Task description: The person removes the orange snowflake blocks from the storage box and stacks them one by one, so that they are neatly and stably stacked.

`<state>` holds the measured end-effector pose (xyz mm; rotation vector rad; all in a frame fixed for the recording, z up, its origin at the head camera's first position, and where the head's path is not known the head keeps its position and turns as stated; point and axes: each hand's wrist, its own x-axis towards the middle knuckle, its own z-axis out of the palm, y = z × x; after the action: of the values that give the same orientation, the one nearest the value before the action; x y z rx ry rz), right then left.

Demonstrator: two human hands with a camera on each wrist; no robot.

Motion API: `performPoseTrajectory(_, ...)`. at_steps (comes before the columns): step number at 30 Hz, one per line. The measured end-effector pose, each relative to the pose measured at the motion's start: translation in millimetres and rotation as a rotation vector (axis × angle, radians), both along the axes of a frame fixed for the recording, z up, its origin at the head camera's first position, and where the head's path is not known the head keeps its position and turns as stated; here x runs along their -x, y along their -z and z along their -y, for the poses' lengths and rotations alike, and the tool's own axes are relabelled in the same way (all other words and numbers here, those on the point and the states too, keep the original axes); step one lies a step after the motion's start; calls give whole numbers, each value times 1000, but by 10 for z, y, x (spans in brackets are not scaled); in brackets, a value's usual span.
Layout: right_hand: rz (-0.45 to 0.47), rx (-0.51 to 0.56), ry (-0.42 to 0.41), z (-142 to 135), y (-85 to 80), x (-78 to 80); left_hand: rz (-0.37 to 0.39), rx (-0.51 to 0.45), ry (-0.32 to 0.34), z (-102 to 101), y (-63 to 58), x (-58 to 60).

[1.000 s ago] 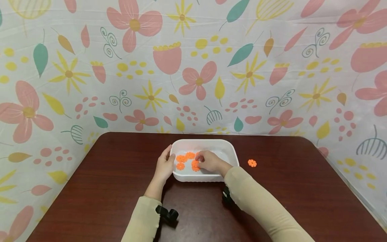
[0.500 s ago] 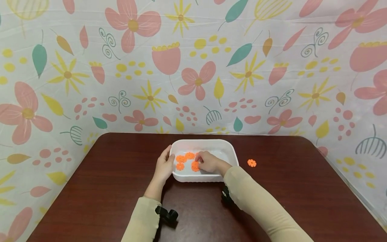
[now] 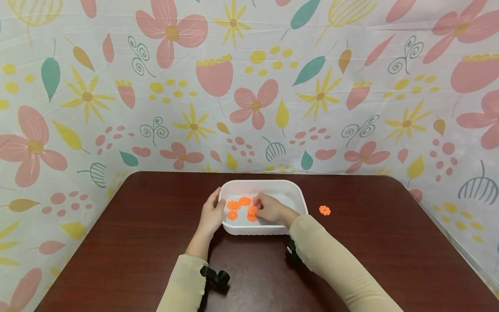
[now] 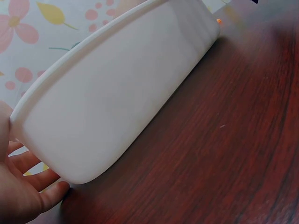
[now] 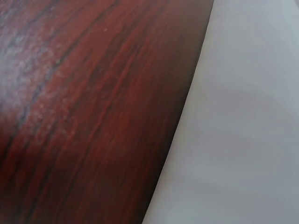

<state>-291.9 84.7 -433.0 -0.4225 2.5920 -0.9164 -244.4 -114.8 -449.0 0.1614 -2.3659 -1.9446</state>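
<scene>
A white plastic tub (image 3: pixel 255 230) stands on the table, its long side toward me. My left hand (image 3: pixel 211 215) holds its left end, thumb over the rim. In the left wrist view the left hand's fingers (image 4: pixel 39 179) lie against the outside of the tub wall (image 4: pixel 112 98). Inside the tub, my right hand (image 3: pixel 270 209) pinches an orange flower-shaped disc (image 3: pixel 252 210). Another orange disc (image 3: pixel 252 219) shows just under it. The right wrist view has only tub wall (image 5: pixel 247 116) and tabletop; the right hand is out of sight there.
Several more orange discs (image 3: pixel 232 215) lie in the tub's left part. One orange disc (image 3: pixel 325 210) rests on the dark wooden table (image 3: pixel 136 242), right of the tub. A flower-printed cloth (image 3: pixel 257 143) hangs behind the table. Black wrist cameras (image 3: pixel 215 278) sit under the sleeves.
The orange disc in my right hand has lifted and tilted slightly, with the fingers shifting a little. My left hand and the tub stay in place.
</scene>
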Motion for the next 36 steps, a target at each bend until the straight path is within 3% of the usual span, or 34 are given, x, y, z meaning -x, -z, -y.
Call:
performPoseTrajectory(5, -9, 55, 14, -26, -17, -2, 4, 3, 3, 2, -10, -10)
performPoseTrajectory(16, 64, 180, 48, -68, -54, -9, 18, 6, 0, 12, 21, -1)
performPoseTrajectory(36, 118, 268, 177, -193, -183, -5, 7, -4, 7, 8, 10, -8)
